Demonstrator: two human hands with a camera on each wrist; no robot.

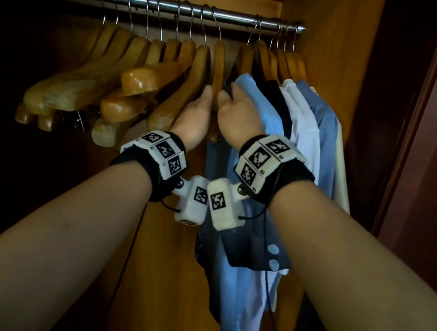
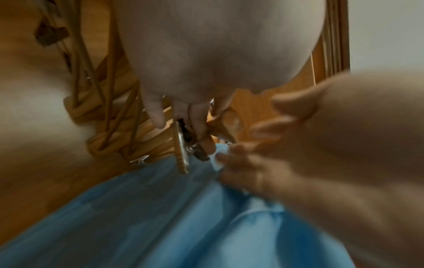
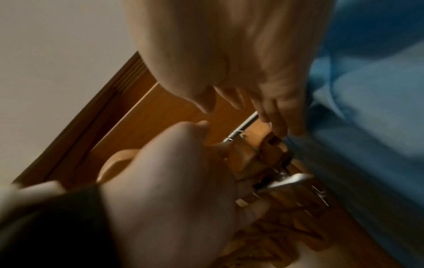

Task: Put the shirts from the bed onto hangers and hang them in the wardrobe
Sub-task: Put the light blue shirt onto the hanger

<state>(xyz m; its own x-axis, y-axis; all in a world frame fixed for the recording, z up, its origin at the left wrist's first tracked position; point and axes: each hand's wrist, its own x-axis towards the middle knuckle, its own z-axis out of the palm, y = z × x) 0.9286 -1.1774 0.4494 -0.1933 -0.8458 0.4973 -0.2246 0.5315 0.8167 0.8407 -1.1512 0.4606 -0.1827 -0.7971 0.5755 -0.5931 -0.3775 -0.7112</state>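
Both hands are reaching into the wardrobe (image 1: 325, 67), meeting just below the middle of the rail (image 1: 158, 4). The left hand (image 1: 199, 112) is resting against an empty wooden hanger (image 1: 217, 69) that is hanging edge-on from the rail; its fingers seem to be curling round the hanger's lower bar and metal clip (image 2: 183, 143), though the left wrist view is too blurred to be sure. The right hand (image 1: 238, 110) is pressing against the shoulder of a light blue shirt (image 1: 253, 107), fingers loosely bent on the fabric; whether it is pinching the cloth I cannot tell. That shirt is hanging at the left of a row of shirts (image 1: 308, 128) towards the rail's right end. A cluster of bare wooden hangers (image 1: 128, 73) is hanging over the rail's left half.
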